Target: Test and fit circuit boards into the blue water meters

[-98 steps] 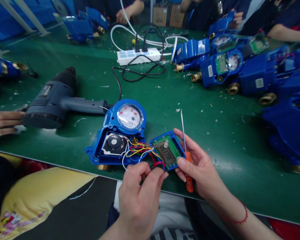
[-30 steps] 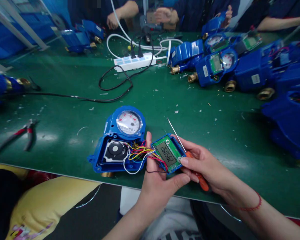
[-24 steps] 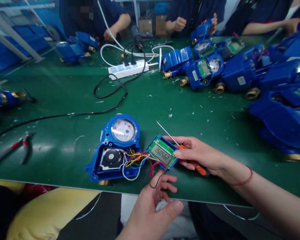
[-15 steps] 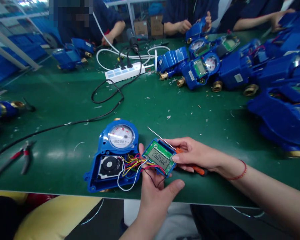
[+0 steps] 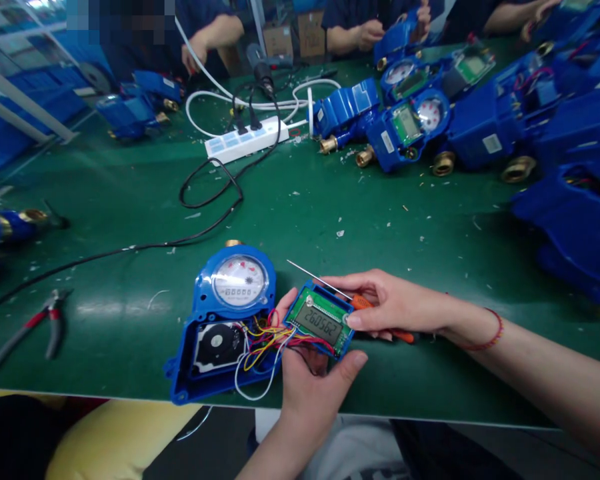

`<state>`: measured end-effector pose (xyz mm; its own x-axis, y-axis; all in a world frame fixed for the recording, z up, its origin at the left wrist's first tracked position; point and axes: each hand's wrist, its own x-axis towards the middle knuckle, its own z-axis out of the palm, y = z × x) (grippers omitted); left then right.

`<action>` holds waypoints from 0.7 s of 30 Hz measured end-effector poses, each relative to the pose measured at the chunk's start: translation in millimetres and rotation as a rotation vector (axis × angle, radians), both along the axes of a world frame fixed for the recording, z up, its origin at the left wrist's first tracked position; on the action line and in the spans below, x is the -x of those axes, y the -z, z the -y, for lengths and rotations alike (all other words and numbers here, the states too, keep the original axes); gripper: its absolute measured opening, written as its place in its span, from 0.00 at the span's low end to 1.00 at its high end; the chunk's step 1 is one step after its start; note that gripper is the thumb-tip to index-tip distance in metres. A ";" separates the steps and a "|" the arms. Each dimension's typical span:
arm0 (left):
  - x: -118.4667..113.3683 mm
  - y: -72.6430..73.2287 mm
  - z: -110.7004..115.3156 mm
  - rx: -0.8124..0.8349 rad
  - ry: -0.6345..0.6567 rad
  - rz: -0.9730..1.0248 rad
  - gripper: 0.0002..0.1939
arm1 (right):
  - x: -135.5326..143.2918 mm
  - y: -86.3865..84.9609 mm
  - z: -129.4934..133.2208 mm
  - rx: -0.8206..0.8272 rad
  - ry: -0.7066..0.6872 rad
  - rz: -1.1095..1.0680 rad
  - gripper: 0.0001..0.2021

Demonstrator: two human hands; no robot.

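Note:
A blue meter (image 5: 240, 281) with a round dial lies on the green table, its lower housing open. Coloured wires (image 5: 267, 342) run from it to a display module (image 5: 321, 319) with a green circuit board and lit digits. My left hand (image 5: 310, 383) holds the module from below, fingers behind it and thumb standing away at the lower right. With my right hand (image 5: 380, 305) I grip an orange-handled screwdriver (image 5: 362, 303), its thin shaft pointing up-left above the module. The right thumb presses on the module's right edge.
Pliers (image 5: 51, 319) lie at the left. A black cable (image 5: 150, 246) crosses the table to a white power strip (image 5: 247, 141). Several blue meters (image 5: 390, 137) fill the right and back right. Other people's hands (image 5: 370, 35) are across the table.
The view has shifted slightly. The module in my hands has tilted a little, and my left fingers have moved slightly along its left side. A person's hand at the back left has lifted.

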<state>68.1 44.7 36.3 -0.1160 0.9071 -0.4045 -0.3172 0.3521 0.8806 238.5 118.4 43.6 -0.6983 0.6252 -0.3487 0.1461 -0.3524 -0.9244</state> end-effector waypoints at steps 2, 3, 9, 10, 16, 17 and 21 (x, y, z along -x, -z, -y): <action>2.3 1.7 2.2 -0.035 0.055 0.114 0.53 | -0.5 -0.3 -3.3 -0.001 0.023 -0.030 0.36; 3.5 2.0 3.6 -0.075 0.071 0.196 0.52 | -0.5 -1.3 -5.4 -0.009 0.036 -0.043 0.35; 10.5 -4.0 13.0 -0.080 0.136 0.604 0.16 | 2.6 -12.1 -24.7 -0.096 0.009 -0.050 0.33; 11.9 -5.6 13.5 -0.041 0.188 0.650 0.16 | 3.4 -12.6 -29.0 -0.107 0.003 -0.046 0.32; 16.3 -17.4 1.7 0.048 0.178 0.858 0.38 | 10.6 -3.1 -53.2 -0.024 -0.185 -0.129 0.32; 16.0 -19.2 -1.5 0.070 0.163 0.894 0.38 | 12.0 -0.8 -55.7 -0.024 -0.230 -0.137 0.32; 12.9 -21.6 -11.2 0.162 0.109 0.971 0.32 | 16.7 4.2 -61.6 -0.007 -0.326 -0.139 0.30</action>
